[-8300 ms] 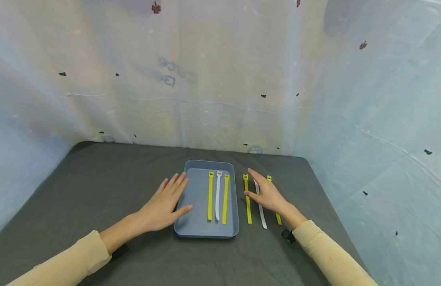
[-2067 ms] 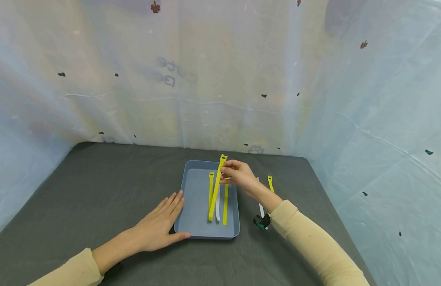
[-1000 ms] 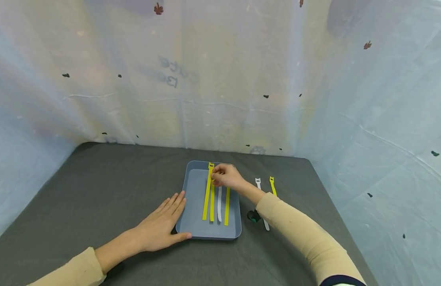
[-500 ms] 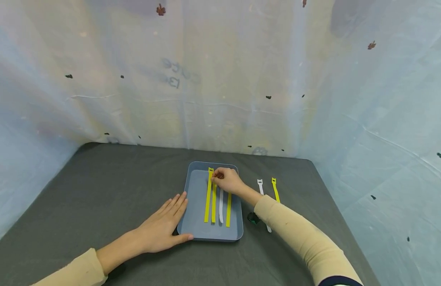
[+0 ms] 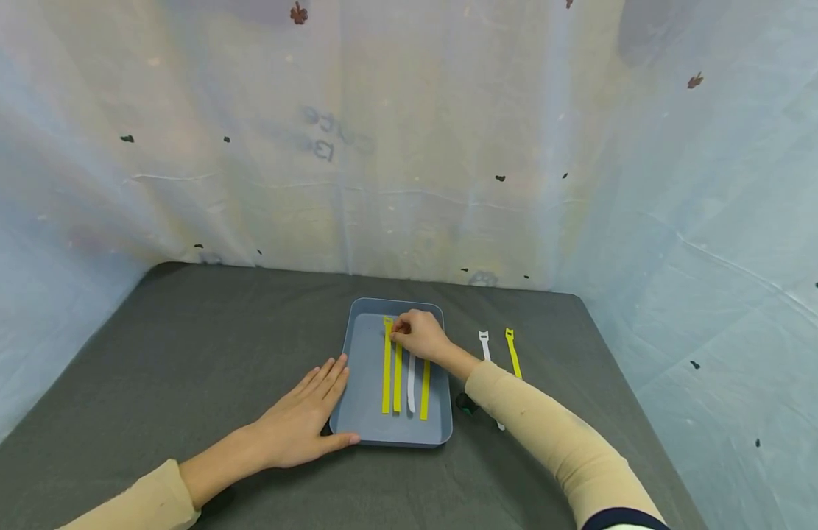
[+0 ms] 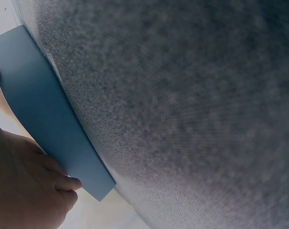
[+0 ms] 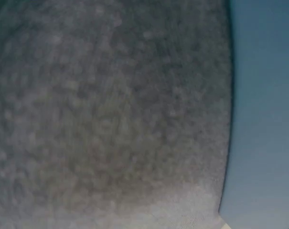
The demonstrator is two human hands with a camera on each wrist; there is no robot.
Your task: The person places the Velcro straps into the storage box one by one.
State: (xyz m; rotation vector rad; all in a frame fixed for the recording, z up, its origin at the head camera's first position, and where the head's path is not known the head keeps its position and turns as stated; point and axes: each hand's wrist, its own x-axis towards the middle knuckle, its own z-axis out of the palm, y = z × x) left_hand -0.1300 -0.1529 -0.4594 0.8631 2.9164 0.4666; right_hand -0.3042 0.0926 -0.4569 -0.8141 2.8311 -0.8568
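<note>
Fingers of the right hand [image 5: 418,336] are pinching a yellow strap [image 5: 386,366], now lowered flat into the tray [image 5: 358,368], while the flat, empty left hand [image 5: 302,423] is steadying its edge.

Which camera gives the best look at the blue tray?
The head view: it shows the whole blue tray with four straps lying in it. The left wrist view shows only part of the tray's outside wall beside the left hand; the right wrist view shows just a blurred blue patch at its edge.
</note>
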